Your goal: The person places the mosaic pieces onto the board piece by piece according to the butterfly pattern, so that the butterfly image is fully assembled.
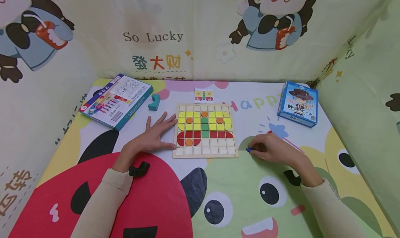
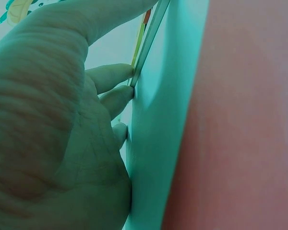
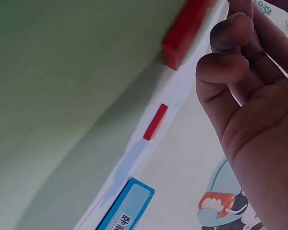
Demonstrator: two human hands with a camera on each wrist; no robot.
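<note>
A square wooden grid board [image 1: 204,156] lies flat, partly filled with yellow, red, green and orange tiles in a butterfly-like pattern. My left hand [image 1: 156,135] has its fingers spread and touches the board's left edge; the left wrist view shows those fingers [image 2: 116,101] against the side of the board. To the right of the board, my right hand [image 1: 272,147] pinches a small blue piece [image 1: 249,150] at its fingertips, low over the table. Two red pieces [image 3: 156,122] lie near this hand in the right wrist view, the closer one a red block [image 3: 180,40].
Behind the board lies a small pattern card [image 1: 203,95] with a similar butterfly. A teal bracket-shaped piece [image 1: 154,102] and a large game box [image 1: 120,100] are at the back left. A blue box [image 1: 298,104] sits at the back right.
</note>
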